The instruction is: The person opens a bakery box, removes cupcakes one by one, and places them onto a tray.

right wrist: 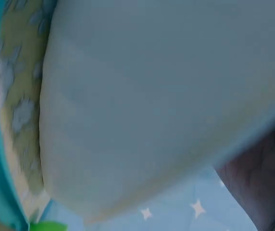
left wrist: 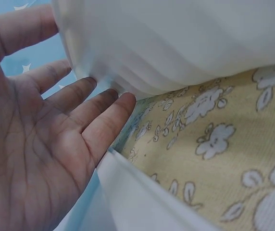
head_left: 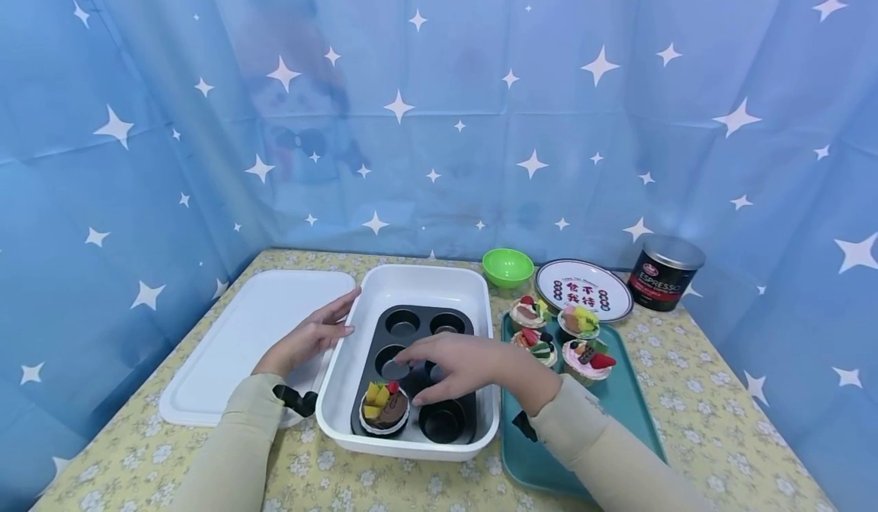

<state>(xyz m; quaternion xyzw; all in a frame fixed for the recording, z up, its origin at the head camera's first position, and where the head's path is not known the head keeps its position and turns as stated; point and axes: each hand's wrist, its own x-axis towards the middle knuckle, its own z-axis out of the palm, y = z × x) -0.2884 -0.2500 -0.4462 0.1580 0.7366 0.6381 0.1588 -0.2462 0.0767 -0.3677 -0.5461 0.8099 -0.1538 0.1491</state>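
A deep white bin (head_left: 370, 287) holds a black muffin pan (head_left: 425, 314) with round cups. In the pan's front left cup sits a cupcake (head_left: 384, 409) topped with chocolate, yellow fruit pieces and a red berry. My right hand (head_left: 459, 363) is over the pan, its fingers extended and spread, the thumb close beside the cupcake; whether it touches is unclear. Against the bin's outer left wall rest the fingertips of my left hand (head_left: 312, 338), palm uncurled in the left wrist view. The bin's side (right wrist: 152, 96) hides most of the right hand in the right wrist view.
A white lid (head_left: 254, 329) lies left of the bin. To the right, a teal tray (head_left: 583, 436) carries several cupcakes (head_left: 588, 361). Behind stand a green bowl (head_left: 507, 268), a plate with red lettering (head_left: 583, 287) and a black espresso tin (head_left: 664, 274). Star-patterned curtains surround the table.
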